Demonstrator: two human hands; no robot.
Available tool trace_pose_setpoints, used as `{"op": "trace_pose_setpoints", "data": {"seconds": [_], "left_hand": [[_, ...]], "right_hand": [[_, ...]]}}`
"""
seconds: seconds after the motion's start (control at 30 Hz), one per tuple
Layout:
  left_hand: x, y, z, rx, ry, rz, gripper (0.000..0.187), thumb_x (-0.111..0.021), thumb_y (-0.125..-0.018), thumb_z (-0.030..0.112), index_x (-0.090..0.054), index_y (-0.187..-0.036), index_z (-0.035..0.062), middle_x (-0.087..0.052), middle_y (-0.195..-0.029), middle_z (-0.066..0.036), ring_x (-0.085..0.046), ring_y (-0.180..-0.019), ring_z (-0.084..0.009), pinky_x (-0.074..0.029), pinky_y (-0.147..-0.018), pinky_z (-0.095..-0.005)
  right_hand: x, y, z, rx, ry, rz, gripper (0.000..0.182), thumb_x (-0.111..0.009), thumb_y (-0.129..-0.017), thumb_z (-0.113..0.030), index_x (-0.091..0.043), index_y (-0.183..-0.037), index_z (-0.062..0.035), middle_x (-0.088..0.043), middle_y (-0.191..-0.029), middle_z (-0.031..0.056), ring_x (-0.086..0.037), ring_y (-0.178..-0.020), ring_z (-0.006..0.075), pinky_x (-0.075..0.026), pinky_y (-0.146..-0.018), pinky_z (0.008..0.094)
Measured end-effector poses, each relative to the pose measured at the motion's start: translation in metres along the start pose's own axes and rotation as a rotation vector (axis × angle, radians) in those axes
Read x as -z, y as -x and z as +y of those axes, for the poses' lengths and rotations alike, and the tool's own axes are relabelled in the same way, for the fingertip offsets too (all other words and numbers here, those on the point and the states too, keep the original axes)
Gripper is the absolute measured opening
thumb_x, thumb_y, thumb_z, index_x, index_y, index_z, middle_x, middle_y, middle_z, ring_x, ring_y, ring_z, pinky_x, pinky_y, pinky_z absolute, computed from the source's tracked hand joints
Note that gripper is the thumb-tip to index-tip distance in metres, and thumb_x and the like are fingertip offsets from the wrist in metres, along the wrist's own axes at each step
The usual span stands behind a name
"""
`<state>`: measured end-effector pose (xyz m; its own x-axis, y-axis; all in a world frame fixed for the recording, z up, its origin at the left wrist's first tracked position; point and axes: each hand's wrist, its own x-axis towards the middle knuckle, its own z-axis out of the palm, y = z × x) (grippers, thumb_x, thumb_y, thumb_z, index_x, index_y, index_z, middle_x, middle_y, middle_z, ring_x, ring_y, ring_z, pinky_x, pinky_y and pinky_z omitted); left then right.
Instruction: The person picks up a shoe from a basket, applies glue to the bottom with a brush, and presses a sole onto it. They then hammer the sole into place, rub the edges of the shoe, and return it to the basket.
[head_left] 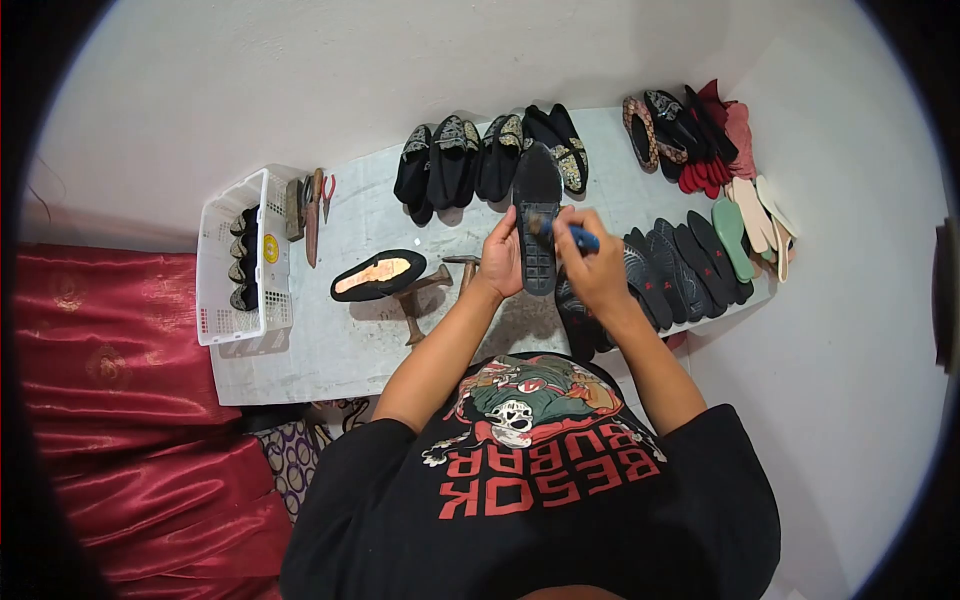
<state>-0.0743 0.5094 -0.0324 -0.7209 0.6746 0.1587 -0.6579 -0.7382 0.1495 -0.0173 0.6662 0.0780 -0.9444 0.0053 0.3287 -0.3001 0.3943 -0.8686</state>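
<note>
My left hand [503, 257] is closed round the left edge of a black shoe sole [539, 180], which is held up over the table with its hollow, ribbed side showing. In my right hand [597, 262] is a brush with a blue handle [582, 238]. Its bristles lie against the middle of the sole. Left of my left hand, a black shoe with a light insole [378, 275] rests on a metal shoe anvil [409, 302]. A hammer [465, 265] lies partly hidden behind my left hand.
Black decorated shoes [454, 165] line the table's back edge. A white basket [264, 250] holding shoes stands left, beside a knife [313, 220] and red-handled pliers [328, 190]. More black soles [665, 275] lie right, near green and cream insoles [735, 238]. Red fabric [110, 340] hangs left.
</note>
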Motion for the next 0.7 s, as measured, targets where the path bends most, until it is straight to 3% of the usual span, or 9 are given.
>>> {"op": "trace_pose_setpoints", "data": {"seconds": [0.1,0.17,0.23,0.27,0.4,0.5,0.53,0.57,0.7], "left_hand": [[-0.022,0.004,0.000,-0.051,-0.145,0.186,0.065,-0.026,-0.112,0.047,-0.046,-0.151,0.0002,-0.056,-0.150,-0.017,-0.057,-0.135,-0.0311,-0.043,-0.117,-0.0465],[-0.013,0.005,0.004,-0.040,-0.148,0.182,0.064,-0.026,-0.112,0.046,-0.045,-0.152,0.0005,-0.056,-0.149,-0.018,-0.052,-0.140,-0.0308,-0.041,-0.119,-0.0487],[-0.007,0.007,0.004,-0.009,-0.008,-0.091,0.065,-0.027,-0.112,0.046,-0.039,-0.156,-0.0002,-0.051,-0.154,-0.018,-0.049,-0.143,-0.0318,-0.039,-0.120,-0.0529],[-0.010,0.008,-0.001,-0.027,-0.100,0.088,0.062,-0.029,-0.111,0.043,-0.035,-0.158,0.0023,-0.049,-0.156,-0.017,-0.047,-0.145,-0.0337,-0.037,-0.120,-0.0594],[-0.040,0.005,-0.012,-0.024,-0.218,0.102,0.056,-0.031,-0.110,0.038,-0.037,-0.158,0.0113,-0.051,-0.155,-0.013,-0.046,-0.145,-0.0355,-0.036,-0.118,-0.0648],[-0.023,0.005,-0.009,-0.050,-0.103,-0.014,0.052,-0.030,-0.110,0.039,-0.043,-0.156,0.0165,-0.054,-0.151,-0.013,-0.053,-0.139,-0.0311,-0.039,-0.116,-0.0615],[-0.016,0.006,-0.007,-0.061,-0.033,-0.032,0.052,-0.029,-0.111,0.043,-0.044,-0.155,0.0177,-0.057,-0.148,-0.012,-0.058,-0.133,-0.0308,-0.045,-0.113,-0.0553],[-0.008,0.006,-0.007,-0.064,-0.033,-0.031,0.052,-0.029,-0.111,0.043,-0.044,-0.155,0.0177,-0.057,-0.148,-0.012,-0.058,-0.133,-0.0308,-0.045,-0.113,-0.0553],[-0.019,0.007,-0.001,0.006,-0.256,0.138,0.060,-0.025,-0.112,0.049,-0.044,-0.154,0.0119,-0.061,-0.143,-0.015,-0.062,-0.126,-0.0323,-0.049,-0.109,-0.0492]], "right_hand": [[-0.001,0.014,-0.007,0.089,0.028,-0.101,0.016,-0.063,-0.103,-0.015,-0.064,-0.102,0.0000,-0.068,-0.070,0.0046,-0.063,-0.059,0.0086,-0.047,-0.054,0.0264],[0.005,0.005,-0.002,0.061,0.038,-0.134,0.016,-0.064,-0.102,-0.015,-0.065,-0.103,0.0007,-0.068,-0.071,0.0061,-0.064,-0.059,0.0100,-0.048,-0.055,0.0272],[0.008,-0.015,-0.003,0.025,-0.111,0.022,0.015,-0.067,-0.101,-0.016,-0.064,-0.106,-0.0024,-0.070,-0.074,0.0130,-0.076,-0.069,0.0244,-0.054,-0.059,0.0349],[0.019,-0.024,-0.013,-0.007,-0.032,0.058,0.015,-0.066,-0.102,-0.015,-0.064,-0.107,-0.0012,-0.070,-0.074,0.0102,-0.075,-0.070,0.0188,-0.054,-0.059,0.0332],[0.029,-0.043,0.001,0.041,0.006,0.133,0.016,-0.066,-0.101,-0.015,-0.064,-0.107,-0.0003,-0.069,-0.074,0.0103,-0.070,-0.062,0.0155,-0.051,-0.052,0.0313],[0.017,-0.024,-0.009,-0.079,-0.115,0.000,0.017,-0.068,-0.101,-0.016,-0.064,-0.108,-0.0004,-0.068,-0.072,0.0102,-0.069,-0.058,0.0152,-0.050,-0.051,0.0308],[0.020,-0.019,-0.016,-0.001,0.001,-0.071,0.018,-0.068,-0.100,-0.017,-0.066,-0.106,-0.0002,-0.067,-0.068,0.0099,-0.070,-0.058,0.0153,-0.052,-0.052,0.0316],[0.018,-0.019,-0.010,-0.001,0.000,-0.074,0.018,-0.068,-0.100,-0.017,-0.066,-0.106,-0.0002,-0.067,-0.068,0.0099,-0.070,-0.058,0.0153,-0.052,-0.052,0.0316],[0.022,-0.023,0.000,-0.015,-0.101,-0.016,0.018,-0.067,-0.101,-0.018,-0.067,-0.099,0.0005,-0.066,-0.066,0.0091,-0.067,-0.057,0.0136,-0.050,-0.051,0.0312]]}}
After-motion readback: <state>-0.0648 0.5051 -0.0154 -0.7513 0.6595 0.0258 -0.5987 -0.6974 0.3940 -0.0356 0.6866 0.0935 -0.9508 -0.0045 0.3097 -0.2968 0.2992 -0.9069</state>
